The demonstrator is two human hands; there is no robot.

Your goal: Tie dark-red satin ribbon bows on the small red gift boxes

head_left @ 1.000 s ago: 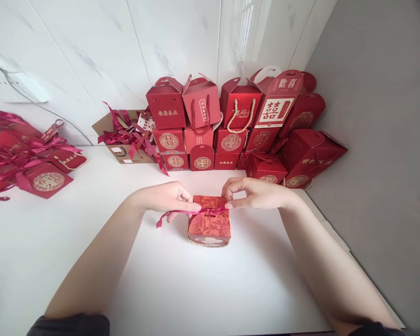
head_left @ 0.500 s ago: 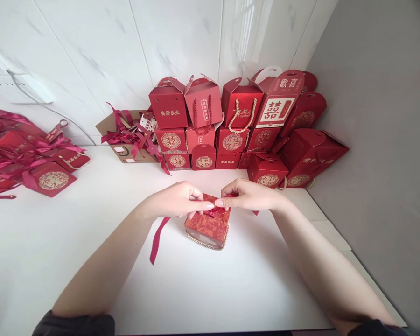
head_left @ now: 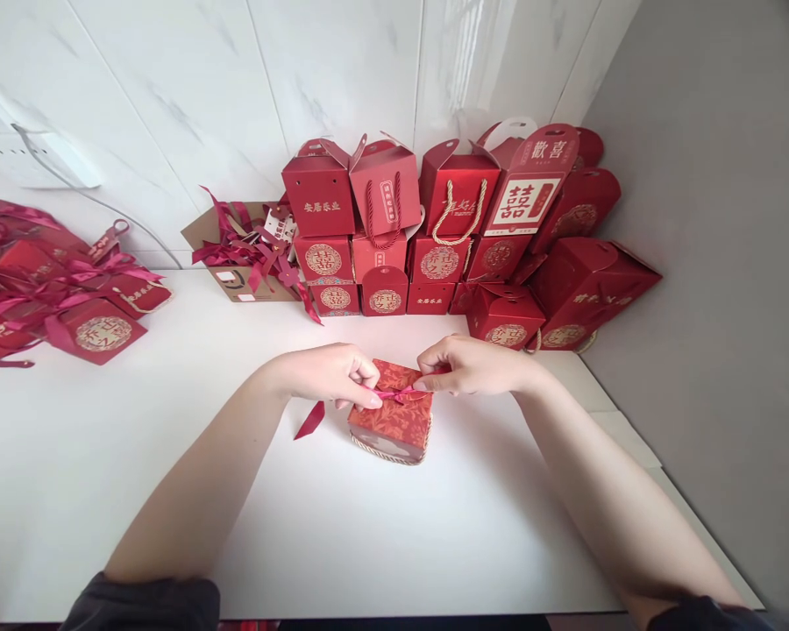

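Observation:
A small red gift box (head_left: 389, 421) with an orange floral pattern rests on the white table in front of me. Gold twisted cord runs along its near lower edge. Across its top lies a dark pink ribbon (head_left: 402, 395), knotted near the middle. My left hand (head_left: 335, 375) pinches the ribbon on the left side, and a loose ribbon end hangs onto the table below that hand. On the other side of the knot, my right hand (head_left: 464, 365) is closed on the ribbon too, its curled fingers partly hidden.
Stacked red gift boxes (head_left: 387, 197) stand along the tiled wall. Beside them is a brown cardboard box (head_left: 246, 285) full of ribbons and tags. Ribbon-tied boxes (head_left: 102, 331) are heaped at the left. A grey wall (head_left: 716, 263) bounds the right side.
My hands have moved apart, the left one leftward, drawing the ribbon taut so the knot now shows. The loose end at the left has become shorter.

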